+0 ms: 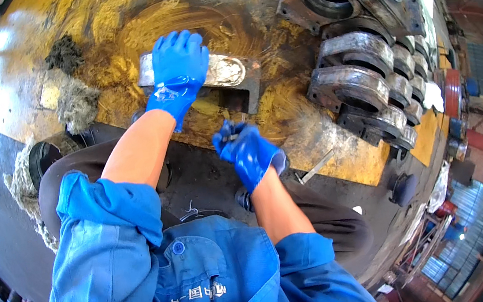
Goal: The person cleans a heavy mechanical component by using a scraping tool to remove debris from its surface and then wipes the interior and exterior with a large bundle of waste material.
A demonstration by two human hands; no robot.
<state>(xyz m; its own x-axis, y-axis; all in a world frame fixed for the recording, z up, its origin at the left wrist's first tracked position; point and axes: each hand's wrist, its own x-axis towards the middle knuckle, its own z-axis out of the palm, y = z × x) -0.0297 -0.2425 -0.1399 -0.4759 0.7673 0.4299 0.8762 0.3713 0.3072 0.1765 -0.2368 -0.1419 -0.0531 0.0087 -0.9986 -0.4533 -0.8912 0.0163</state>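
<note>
A metal bearing housing (224, 70) lies on its side on the oily yellow work surface in front of me. My left hand (180, 67), in a blue rubber glove, is laid over its upper side and grips it. The palm covers the housing's middle, and the undersides of the fingers are hidden. Just nearer to me, my right hand (247, 150), also gloved in blue, is closed round a small dark hand tool (230, 134). A thin shaft (243, 116) shows between this hand and the housing's near right foot. The tool's exact kind is hidden by the fingers.
Several similar bearing housings (359, 66) stand stacked at the right. Grey rag wads (77, 103) lie at the left, beside a dark round can (48, 156). A thin metal tool (316, 166) rests near the surface's front edge. A dark round piece (403, 189) is at the lower right.
</note>
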